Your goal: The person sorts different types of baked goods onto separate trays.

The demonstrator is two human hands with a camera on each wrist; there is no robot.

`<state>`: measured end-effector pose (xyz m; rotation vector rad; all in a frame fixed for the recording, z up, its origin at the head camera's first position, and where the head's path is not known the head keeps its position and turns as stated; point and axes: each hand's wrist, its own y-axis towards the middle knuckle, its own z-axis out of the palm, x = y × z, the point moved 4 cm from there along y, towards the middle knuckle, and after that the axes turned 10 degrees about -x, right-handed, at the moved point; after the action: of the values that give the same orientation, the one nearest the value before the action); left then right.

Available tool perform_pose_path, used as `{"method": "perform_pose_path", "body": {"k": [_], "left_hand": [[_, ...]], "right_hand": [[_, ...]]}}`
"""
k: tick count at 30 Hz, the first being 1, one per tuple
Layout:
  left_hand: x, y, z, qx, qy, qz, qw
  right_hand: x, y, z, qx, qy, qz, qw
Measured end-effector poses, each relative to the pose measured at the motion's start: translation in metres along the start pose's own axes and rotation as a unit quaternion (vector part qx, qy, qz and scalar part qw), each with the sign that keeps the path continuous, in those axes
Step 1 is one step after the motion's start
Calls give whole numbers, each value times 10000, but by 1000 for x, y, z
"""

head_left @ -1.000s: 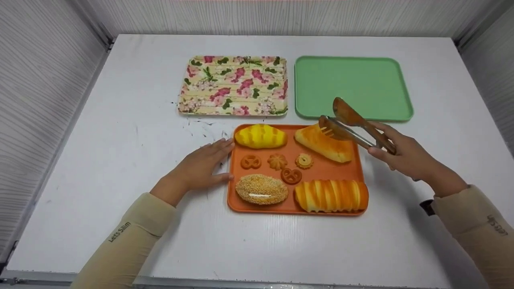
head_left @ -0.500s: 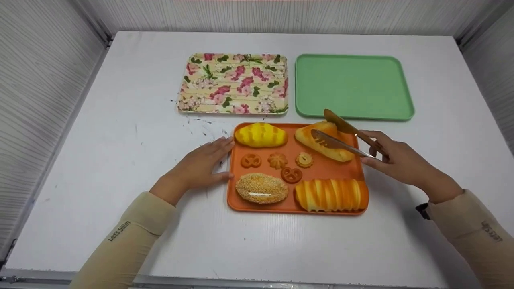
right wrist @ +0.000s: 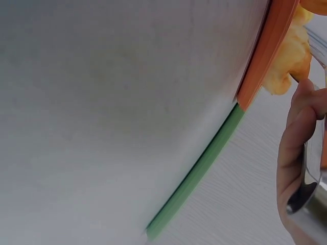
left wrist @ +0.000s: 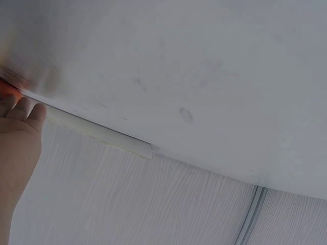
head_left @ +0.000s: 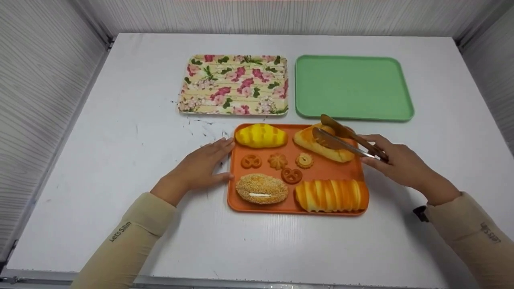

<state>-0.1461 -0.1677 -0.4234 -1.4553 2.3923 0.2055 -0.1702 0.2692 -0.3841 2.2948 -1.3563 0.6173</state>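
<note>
My right hand [head_left: 397, 164] grips a pair of tongs [head_left: 341, 144] with brown jaws and a metal arm. Their tips straddle a triangular golden bread [head_left: 309, 138] in the back right corner of the orange tray [head_left: 269, 209]. The right wrist view shows curled fingers around the metal tongs [right wrist: 314, 204], beside the bread [right wrist: 291, 56]. My left hand [head_left: 200, 166] lies with relaxed fingers at the tray's left edge, fingertips and thumb against the rim; the left wrist view shows only part of this hand [left wrist: 20, 143].
Also on the orange tray are a yellow bread [head_left: 261, 135], a sesame bun [head_left: 262, 188], a ridged loaf [head_left: 332, 195] and several small cookies [head_left: 277, 161]. Behind it lie a floral tray [head_left: 235, 86] and a green tray [head_left: 353, 87] on the white table [head_left: 132, 120].
My right hand has brought the tongs down and toward me, from above the bread to around it. Over the last half second the jaws have drawn closer together. My left hand stays put.
</note>
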Motion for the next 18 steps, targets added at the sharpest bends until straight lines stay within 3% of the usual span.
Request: {"method": "perform_pose_path", "body": {"k": [8,18], "left_hand": [[-1,0,0,-15,-40,20,10000],[1,0,1,-12,7,23,10000]], "right_hand": [[6,2,-11,-133,-117,-80,9998],[3,23,-49,-659,-241,-16,9975]]}}
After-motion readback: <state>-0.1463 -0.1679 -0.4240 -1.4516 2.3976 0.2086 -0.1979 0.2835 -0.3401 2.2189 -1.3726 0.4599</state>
